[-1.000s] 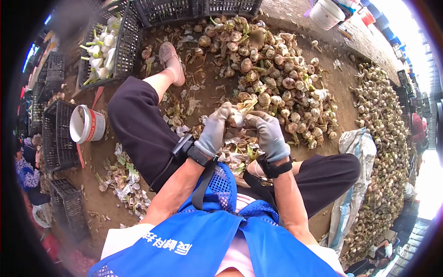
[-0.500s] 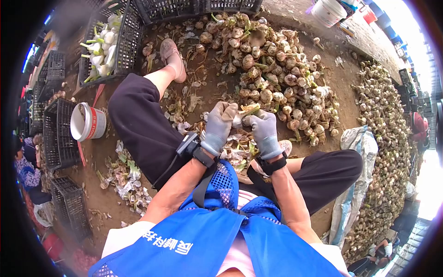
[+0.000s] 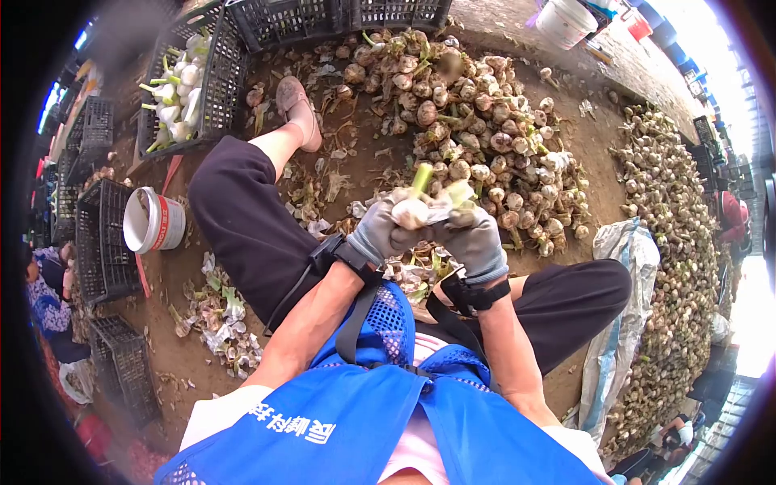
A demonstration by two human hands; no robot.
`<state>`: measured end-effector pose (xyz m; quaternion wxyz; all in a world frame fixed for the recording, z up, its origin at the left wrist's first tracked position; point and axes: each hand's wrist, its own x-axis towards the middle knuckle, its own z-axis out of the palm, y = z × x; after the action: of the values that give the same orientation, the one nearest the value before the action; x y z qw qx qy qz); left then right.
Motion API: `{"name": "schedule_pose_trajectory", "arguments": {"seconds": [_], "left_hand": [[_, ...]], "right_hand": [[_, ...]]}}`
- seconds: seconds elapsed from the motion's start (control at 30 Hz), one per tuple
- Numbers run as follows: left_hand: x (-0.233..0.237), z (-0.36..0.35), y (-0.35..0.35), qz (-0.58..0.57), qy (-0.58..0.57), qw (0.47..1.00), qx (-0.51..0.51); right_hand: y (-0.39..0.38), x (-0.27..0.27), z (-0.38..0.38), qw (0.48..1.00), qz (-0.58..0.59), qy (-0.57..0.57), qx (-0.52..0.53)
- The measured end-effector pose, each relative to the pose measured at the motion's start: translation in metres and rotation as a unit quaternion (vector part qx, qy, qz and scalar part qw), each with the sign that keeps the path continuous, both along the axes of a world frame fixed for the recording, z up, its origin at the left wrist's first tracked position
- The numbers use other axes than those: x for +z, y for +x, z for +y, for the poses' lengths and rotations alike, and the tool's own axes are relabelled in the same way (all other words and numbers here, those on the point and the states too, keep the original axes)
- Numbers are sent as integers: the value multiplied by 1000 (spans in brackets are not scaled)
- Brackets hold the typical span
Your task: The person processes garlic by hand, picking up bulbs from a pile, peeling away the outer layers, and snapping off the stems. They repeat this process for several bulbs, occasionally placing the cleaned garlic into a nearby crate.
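Note:
My left hand (image 3: 378, 231), in a grey-white glove, is closed around a garlic bulb (image 3: 410, 213) with a short green stem pointing up and away. The bulb looks pale and mostly peeled. Beside it my gloved right hand (image 3: 475, 241) is closed on garlic skin (image 3: 457, 196), a pale green-white strip that reaches toward the bulb. Both hands are close together above my lap, and the right fingertips are partly hidden by the skin. Under them lie loose peelings (image 3: 416, 271) on the dirt. Just beyond is a heap of unpeeled garlic (image 3: 493, 133).
A black crate (image 3: 221, 77) at upper left holds cleaned white garlic. A white bucket (image 3: 153, 220) stands left of my knee. More peelings (image 3: 230, 327) lie nearby. On the right are a white sack (image 3: 618, 299) and a larger garlic pile (image 3: 671, 267). Other people sit at the edges.
Both hands have risen slightly and turned, bringing the bulb's pale side into view. A strip of skin has come away from it into my right hand.

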<state>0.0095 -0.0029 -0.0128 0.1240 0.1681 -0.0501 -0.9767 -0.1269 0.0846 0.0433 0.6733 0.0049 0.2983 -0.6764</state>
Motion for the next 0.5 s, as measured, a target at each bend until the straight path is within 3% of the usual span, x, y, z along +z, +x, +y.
{"name": "schedule_pose_trajectory", "arguments": {"seconds": [0.03, 0.07, 0.13, 0.17, 0.2, 0.23, 0.27, 0.3, 0.33, 0.4, 0.5], "left_hand": [[1, 2, -1, 76, -2, 997, 21], [3, 2, -1, 151, -4, 988, 41], [7, -3, -1, 152, -31, 988, 14], [7, -3, -2, 90, -31, 995, 36], [7, -4, -2, 28, -30, 998, 57], [6, -3, -3, 28, -30, 997, 58], [7, -3, -6, 18, -49, 997, 62], [8, -1, -8, 9, -68, 996, 64], [9, 0, -10, 1, -87, 994, 67], [18, 1, -10, -9, -143, 989, 41], [13, 6, -10, -93, -230, 966, 77]], "right_hand": [[-14, -43, 5, 970, 214, -107, 29], [-13, -42, 4, 970, 214, -109, 27], [-12, -41, -1, 985, -66, -162, 6], [-14, -39, -1, 984, -66, -163, 8], [-21, -37, 2, 965, 226, -131, 17], [-29, -35, 5, 863, 497, -87, 23], [-35, -34, 9, 687, 726, -35, 26], [-37, -44, 7, 826, 563, 9, -25], [-40, -48, 11, 825, 564, 11, -26], [-26, -18, 7, 929, 365, 38, -58], [-8, -18, -2, 910, 414, 11, -7]]}}
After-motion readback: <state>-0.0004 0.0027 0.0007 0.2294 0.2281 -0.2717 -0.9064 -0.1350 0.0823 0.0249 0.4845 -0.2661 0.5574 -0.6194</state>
